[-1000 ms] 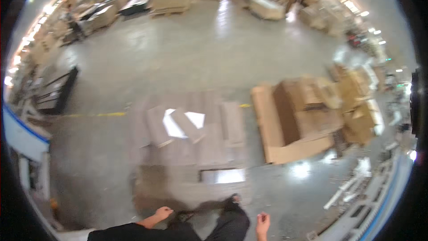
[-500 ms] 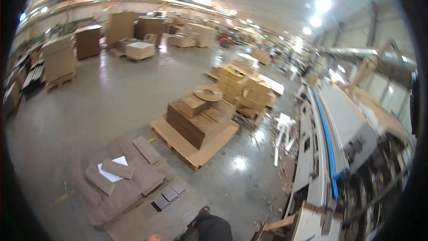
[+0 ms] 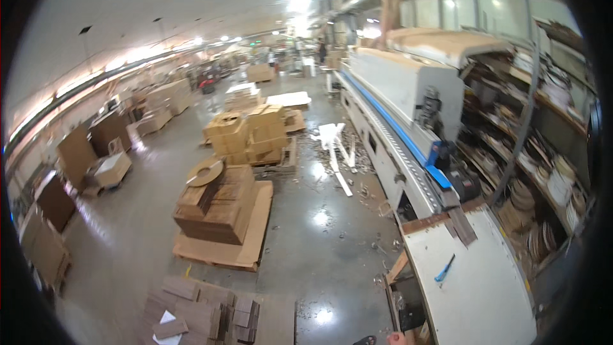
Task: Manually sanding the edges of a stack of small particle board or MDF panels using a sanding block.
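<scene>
A small part of my right hand (image 3: 396,338) shows at the lower edge, beside the left side of a white worktable (image 3: 476,287). Its fingers are mostly cut off, so what it holds, if anything, is hidden. My left hand is out of the picture. On the worktable lies a blue-handled tool (image 3: 444,269) with a thin dark tip. Brown strips (image 3: 461,226) rest at the table's far end, against a long machine (image 3: 408,67) with a blue rail (image 3: 393,121). To the lower left, several brown boards (image 3: 182,286) and a short stack of pieces (image 3: 245,313) lie low down.
A pallet (image 3: 255,243) carries stacked brown panels (image 3: 220,211) topped by a coiled roll (image 3: 205,171). Behind it stand cardboard boxes (image 3: 246,131). White scraps (image 3: 333,144) and debris litter the floor beside the machine. Shelves (image 3: 517,153) with coils line the right.
My view has swung right, bringing the worktable and blue-handled tool into sight. The dark-sleeved arm and the hand at the lower left have left the picture.
</scene>
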Available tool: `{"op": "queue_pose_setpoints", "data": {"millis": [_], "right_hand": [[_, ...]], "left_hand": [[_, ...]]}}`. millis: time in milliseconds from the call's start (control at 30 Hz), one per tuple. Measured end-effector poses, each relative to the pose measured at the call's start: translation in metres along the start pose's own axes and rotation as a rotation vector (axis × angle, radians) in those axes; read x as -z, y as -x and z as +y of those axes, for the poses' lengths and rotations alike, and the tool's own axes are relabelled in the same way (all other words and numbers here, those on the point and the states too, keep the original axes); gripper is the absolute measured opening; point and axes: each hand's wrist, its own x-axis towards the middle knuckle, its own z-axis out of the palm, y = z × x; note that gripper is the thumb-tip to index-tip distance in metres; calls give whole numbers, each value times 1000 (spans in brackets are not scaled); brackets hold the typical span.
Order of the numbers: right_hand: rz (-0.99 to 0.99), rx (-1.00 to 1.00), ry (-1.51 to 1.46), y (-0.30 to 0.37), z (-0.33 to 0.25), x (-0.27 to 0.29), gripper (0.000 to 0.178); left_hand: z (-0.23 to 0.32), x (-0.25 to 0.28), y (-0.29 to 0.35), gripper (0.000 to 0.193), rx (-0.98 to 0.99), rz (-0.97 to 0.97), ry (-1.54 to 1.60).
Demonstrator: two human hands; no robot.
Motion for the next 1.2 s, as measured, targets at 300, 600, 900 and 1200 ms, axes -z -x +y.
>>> {"op": "queue_pose_setpoints", "data": {"millis": [300, 600, 900, 1200], "right_hand": [[342, -106, -164, -46, -25, 91, 30], [659, -296, -328, -55, 4, 205, 28], [968, -580, -284, -19, 0, 220, 40], [1204, -577, -476, -61, -83, 138, 30]], "left_hand": [[210, -32, -102, 30, -137, -151, 64], [427, -246, -138, 46, -691, -480, -509], [648, -473, -151, 40, -1106, -810, -608], [903, -672, -126, 102, -1935, -908, -760]]}}
